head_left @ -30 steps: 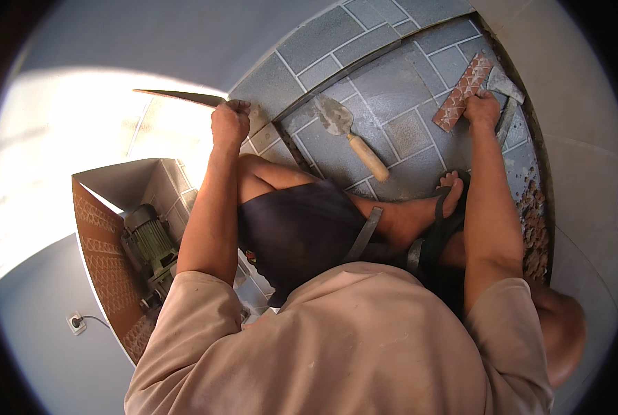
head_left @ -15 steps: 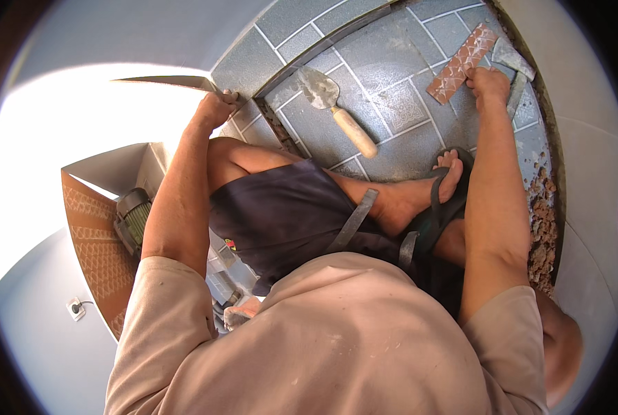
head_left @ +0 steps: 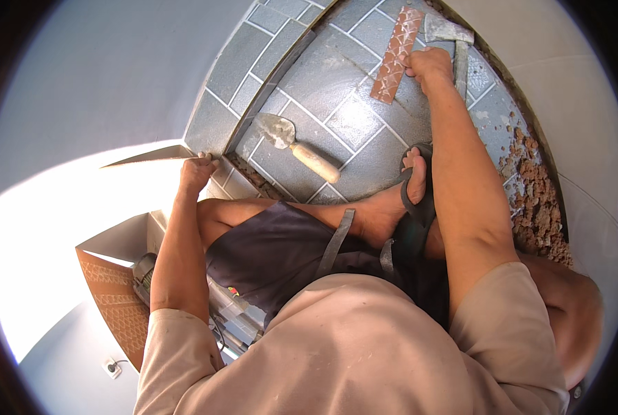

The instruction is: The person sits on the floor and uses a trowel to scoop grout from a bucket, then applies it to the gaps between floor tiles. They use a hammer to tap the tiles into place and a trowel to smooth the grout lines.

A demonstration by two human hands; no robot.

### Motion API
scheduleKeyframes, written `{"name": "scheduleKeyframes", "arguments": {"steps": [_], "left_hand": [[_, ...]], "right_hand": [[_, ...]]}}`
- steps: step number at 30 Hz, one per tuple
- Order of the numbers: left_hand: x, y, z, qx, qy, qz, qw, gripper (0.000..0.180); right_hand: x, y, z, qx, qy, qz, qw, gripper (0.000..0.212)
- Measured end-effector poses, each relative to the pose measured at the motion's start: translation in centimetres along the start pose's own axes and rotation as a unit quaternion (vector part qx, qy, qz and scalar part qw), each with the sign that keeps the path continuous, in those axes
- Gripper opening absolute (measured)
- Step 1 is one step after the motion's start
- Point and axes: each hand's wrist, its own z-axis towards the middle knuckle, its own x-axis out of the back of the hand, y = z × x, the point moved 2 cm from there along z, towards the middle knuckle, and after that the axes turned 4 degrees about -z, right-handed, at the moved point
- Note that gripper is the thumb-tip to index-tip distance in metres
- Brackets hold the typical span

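My right hand pinches the edge of a narrow brown tile strip with a whitish lattice pattern, held over the grey floor tiles. Beside that hand lies a hatchet-like tool with a dull grey head and handle. My left hand is closed at the edge of a thin brown-edged panel by the wall corner; what its fingers grip is unclear. Between my hands, a trowel with a wooden handle and a mortar-smeared blade rests on the tiles.
Broken reddish rubble lies along the right wall. A raised edge strip crosses the floor at the far left. Brown-backed tile stands at the left by a motor-like machine. A plugged-in socket is on the wall.
The whole view has swung, so the floor, trowel and hands sit further left. The tile strip appears more upright, still in my right hand. My left hand stays at the same corner.
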Motion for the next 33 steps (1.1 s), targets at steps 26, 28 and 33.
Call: {"name": "scheduleKeyframes", "arguments": {"steps": [26, 28, 33], "left_hand": [[0.3, 4.9, -0.8, 0.012, -0.022, 0.189, 0.982, 0.059], [1.4, 6.2, -2.3, 0.041, 0.015, 0.102, 0.994, 0.053], [2.0, 6.0, -2.3, -0.007, 0.043, 0.075, 0.996, 0.044]], "right_hand": [[0.5, 0.9, -0.1, 0.008, -0.006, 0.001, 1.000, 0.035], [0.4, 0.7, -0.5, 0.015, 0.005, 0.006, 1.000, 0.037], [-0.2, 2.1, -0.3, 0.032, 0.086, -0.011, 0.996, 0.037]]}}
